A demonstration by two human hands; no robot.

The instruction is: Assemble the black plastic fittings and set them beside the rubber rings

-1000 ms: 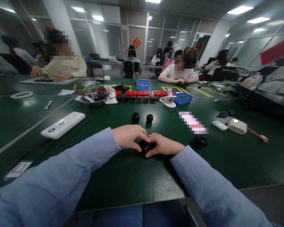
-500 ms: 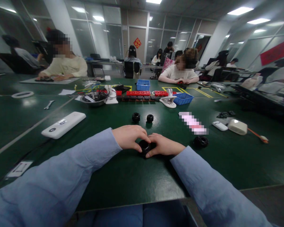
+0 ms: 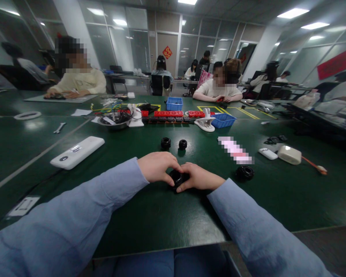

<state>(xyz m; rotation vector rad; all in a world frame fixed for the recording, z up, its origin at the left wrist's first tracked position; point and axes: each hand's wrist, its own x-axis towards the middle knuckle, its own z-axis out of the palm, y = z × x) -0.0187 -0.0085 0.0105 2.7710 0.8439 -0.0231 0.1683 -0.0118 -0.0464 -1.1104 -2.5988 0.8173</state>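
Both of my hands grip a round black ring-shaped fitting (image 3: pixel 177 177) with a hole in its middle, on the green table. My left hand (image 3: pixel 158 167) curls over its left and far side, thumb at the rim. From the right, my right hand (image 3: pixel 199 177) wraps it, with the thumb on the near side. Fingers hide much of the far edge. Beyond the hands stand two smaller fittings of similar look, a left one (image 3: pixel 165 143) and a right one (image 3: pixel 183 144). A larger black fitting (image 3: pixel 245 173) lies by my right sleeve.
A white power bank (image 3: pixel 77 152) lies left, near a small wrench (image 3: pixel 59 128). Farther back are a metal bowl (image 3: pixel 115 122) of wires, red sockets (image 3: pixel 168 114), a white clip stand (image 3: pixel 205 122) and a blue basket (image 3: pixel 223 120). A white mouse-like device (image 3: pixel 267 154) is right. Co-workers sit opposite.
My fingers have shifted very slightly around the fitting, which stays in the same place. Nothing else on the table has visibly moved.
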